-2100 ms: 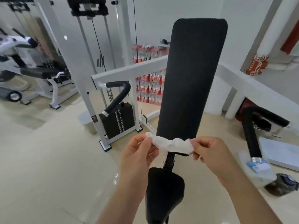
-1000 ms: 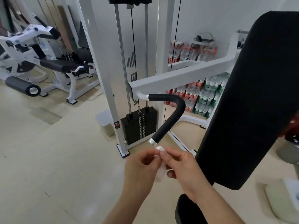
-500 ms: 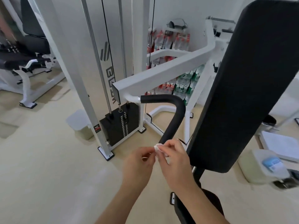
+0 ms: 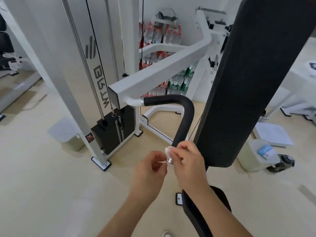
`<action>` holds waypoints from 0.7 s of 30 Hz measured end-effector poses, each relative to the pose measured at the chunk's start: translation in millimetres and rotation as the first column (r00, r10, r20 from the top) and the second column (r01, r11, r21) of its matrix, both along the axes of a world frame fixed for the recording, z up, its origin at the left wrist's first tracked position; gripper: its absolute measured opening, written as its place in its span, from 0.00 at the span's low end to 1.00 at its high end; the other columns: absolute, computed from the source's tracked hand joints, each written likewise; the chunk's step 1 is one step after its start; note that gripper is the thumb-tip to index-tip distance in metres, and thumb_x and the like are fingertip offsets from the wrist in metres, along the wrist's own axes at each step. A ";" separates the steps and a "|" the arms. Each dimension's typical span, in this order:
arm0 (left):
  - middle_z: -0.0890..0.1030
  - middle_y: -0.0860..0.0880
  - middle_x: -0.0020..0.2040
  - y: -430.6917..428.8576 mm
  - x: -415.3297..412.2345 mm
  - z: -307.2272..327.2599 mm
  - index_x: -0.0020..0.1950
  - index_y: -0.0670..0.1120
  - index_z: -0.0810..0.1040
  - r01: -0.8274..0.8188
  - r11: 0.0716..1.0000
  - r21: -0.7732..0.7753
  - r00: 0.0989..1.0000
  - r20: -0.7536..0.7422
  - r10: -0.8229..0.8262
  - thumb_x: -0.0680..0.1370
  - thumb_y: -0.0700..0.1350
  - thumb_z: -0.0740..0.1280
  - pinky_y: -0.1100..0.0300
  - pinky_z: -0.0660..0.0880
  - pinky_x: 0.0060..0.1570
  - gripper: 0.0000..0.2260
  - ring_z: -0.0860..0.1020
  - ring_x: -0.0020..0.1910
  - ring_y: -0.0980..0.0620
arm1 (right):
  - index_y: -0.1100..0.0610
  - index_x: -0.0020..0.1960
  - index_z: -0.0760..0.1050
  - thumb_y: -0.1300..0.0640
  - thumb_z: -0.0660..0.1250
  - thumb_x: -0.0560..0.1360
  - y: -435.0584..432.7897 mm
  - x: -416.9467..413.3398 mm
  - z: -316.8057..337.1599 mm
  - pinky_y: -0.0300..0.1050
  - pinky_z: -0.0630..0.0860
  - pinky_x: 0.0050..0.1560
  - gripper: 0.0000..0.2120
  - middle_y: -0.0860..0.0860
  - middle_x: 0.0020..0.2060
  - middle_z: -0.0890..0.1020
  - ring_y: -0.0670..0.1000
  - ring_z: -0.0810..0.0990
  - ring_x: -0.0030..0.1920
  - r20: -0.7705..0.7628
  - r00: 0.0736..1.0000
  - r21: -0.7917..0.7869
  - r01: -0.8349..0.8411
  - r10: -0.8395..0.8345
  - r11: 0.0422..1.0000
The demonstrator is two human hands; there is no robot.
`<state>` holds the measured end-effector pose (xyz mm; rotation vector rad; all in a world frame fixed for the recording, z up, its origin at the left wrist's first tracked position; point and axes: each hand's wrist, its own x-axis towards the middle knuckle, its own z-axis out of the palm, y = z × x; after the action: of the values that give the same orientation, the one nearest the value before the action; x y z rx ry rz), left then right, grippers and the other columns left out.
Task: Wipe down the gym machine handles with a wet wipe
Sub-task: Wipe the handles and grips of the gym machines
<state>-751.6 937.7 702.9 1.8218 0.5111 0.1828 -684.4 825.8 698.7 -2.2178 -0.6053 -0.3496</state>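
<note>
View from a head camera, looking down at a person's two bare hands at a white gym machine. A black foam-covered handle [image 4: 184, 115] runs out sideways from the machine's white arm [image 4: 162, 72], then bends down towards the viewer and ends in a silver metal cap [image 4: 169, 159].

The right hand [image 4: 188, 161] is at the handle's lower end. Its grip is closed, fingers curled over a bunched white wet wipe [image 4: 168, 149] and holding it against the foam just above the cap. The left hand [image 4: 148, 170] is just left of the handle's end. Its grip is nearly closed, with the fingertips pinching a thin white edge of the wipe beside the cap.

Just right of the handle stands a tall black back pad [image 4: 248, 82], tilted, with a black seat pad [image 4: 205, 211] below the handle's end under the right forearm. Behind and left of the handle a black weight stack [image 4: 112, 132] sits in the machine's frame, and a small pale bin [image 4: 68, 134] stands on the floor farther left. Well behind the handle, packs of bottled water [image 4: 159, 35] are stacked against the wall.
</note>
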 end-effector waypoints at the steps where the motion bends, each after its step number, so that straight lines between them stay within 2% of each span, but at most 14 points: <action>1: 0.83 0.60 0.43 0.7 1.7 0.0 0.48 0.57 0.78 0.009 1.000 -0.017 1.000 0.000 -0.009 0.74 0.39 0.68 0.62 0.78 0.46 0.11 0.81 0.43 0.63 | 0.57 0.43 0.83 0.59 0.70 0.74 1.7 8.8 4.3 0.32 0.72 0.40 0.03 0.46 0.41 0.73 0.44 0.74 0.39 -0.021 0.998 0.030 0.062 -0.061 0.998; 4: 0.83 0.58 0.43 1.0 4.5 2.3 0.49 0.58 0.77 0.041 0.999 -0.030 0.999 0.010 -0.040 0.75 0.40 0.67 0.65 0.77 0.44 0.12 0.80 0.42 0.63 | 0.57 0.45 0.83 0.59 0.70 0.74 3.2 2.9 5.2 0.28 0.71 0.42 0.03 0.45 0.41 0.72 0.42 0.74 0.40 -0.027 0.997 0.000 0.074 -0.074 0.997; 7: 0.82 0.58 0.40 5.3 2.0 3.5 0.47 0.55 0.77 0.078 0.991 0.105 0.993 0.081 -0.086 0.76 0.38 0.66 0.63 0.77 0.43 0.10 0.80 0.41 0.61 | 0.54 0.48 0.83 0.56 0.69 0.75 2.3 -14.9 5.0 0.33 0.73 0.41 0.05 0.45 0.40 0.72 0.43 0.74 0.38 -0.147 0.989 -0.070 -0.028 0.018 0.997; 9: 0.82 0.60 0.41 6.4 3.1 6.1 0.51 0.57 0.78 0.097 0.972 0.215 0.985 0.118 -0.125 0.77 0.38 0.64 0.68 0.75 0.43 0.14 0.80 0.43 0.62 | 0.52 0.49 0.83 0.53 0.68 0.75 5.4 -2.0 13.5 0.34 0.74 0.42 0.06 0.44 0.41 0.72 0.43 0.75 0.39 -0.234 0.972 -0.113 -0.025 -0.002 0.993; 13: 0.80 0.64 0.43 3.9 10.5 9.4 0.57 0.63 0.79 0.100 0.952 0.290 0.977 0.150 -0.149 0.78 0.45 0.66 0.74 0.72 0.42 0.13 0.78 0.43 0.64 | 0.49 0.50 0.78 0.53 0.64 0.78 3.1 1.6 24.4 0.34 0.73 0.45 0.05 0.44 0.43 0.74 0.44 0.76 0.43 -0.241 0.970 -0.175 -0.049 0.005 0.983; 15: 0.80 0.63 0.43 3.2 13.8 6.0 0.55 0.60 0.81 0.098 0.924 0.370 0.962 0.203 -0.184 0.77 0.46 0.67 0.71 0.73 0.40 0.10 0.78 0.42 0.62 | 0.47 0.52 0.77 0.53 0.63 0.79 -5.4 -11.5 23.5 0.33 0.75 0.47 0.05 0.41 0.43 0.78 0.43 0.78 0.45 -0.333 0.943 -0.077 -0.049 0.021 0.996; 17: 0.83 0.59 0.44 4.4 17.0 1.2 0.53 0.54 0.83 0.068 0.867 0.494 0.953 0.225 -0.204 0.75 0.46 0.70 0.69 0.74 0.36 0.07 0.78 0.38 0.61 | 0.47 0.52 0.77 0.57 0.67 0.77 -12.8 -19.9 25.3 0.37 0.79 0.45 0.06 0.45 0.42 0.82 0.45 0.82 0.41 -0.483 0.876 0.137 0.090 -0.013 0.986; 18: 0.83 0.58 0.44 4.4 19.1 0.0 0.52 0.53 0.83 0.049 0.856 0.514 0.955 0.226 -0.190 0.75 0.46 0.71 0.70 0.74 0.35 0.07 0.78 0.36 0.61 | 0.50 0.50 0.78 0.60 0.68 0.76 -14.8 -19.8 25.3 0.39 0.81 0.43 0.06 0.49 0.40 0.83 0.46 0.83 0.38 -0.555 0.831 0.248 0.188 -0.019 0.950; 19: 0.84 0.58 0.42 4.5 21.1 0.9 0.52 0.52 0.84 0.045 0.876 0.480 0.964 0.211 -0.164 0.75 0.45 0.71 0.71 0.73 0.35 0.07 0.78 0.35 0.62 | 0.54 0.48 0.79 0.63 0.68 0.75 -15.5 -18.0 24.6 0.39 0.81 0.41 0.06 0.53 0.38 0.83 0.48 0.83 0.35 -0.616 0.788 0.331 0.279 -0.018 0.901; 21: 0.84 0.60 0.38 4.8 27.9 5.2 0.51 0.53 0.84 0.039 0.966 0.255 0.991 0.114 -0.070 0.75 0.45 0.70 0.74 0.72 0.37 0.07 0.78 0.36 0.63 | 0.58 0.45 0.80 0.65 0.68 0.74 -14.1 -12.8 19.8 0.38 0.81 0.39 0.04 0.56 0.37 0.83 0.47 0.82 0.32 -0.685 0.728 0.385 0.400 -0.034 0.832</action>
<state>-723.7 942.5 708.1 2.0551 0.3629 0.3321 -697.2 811.7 718.5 -1.7106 0.1542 0.1603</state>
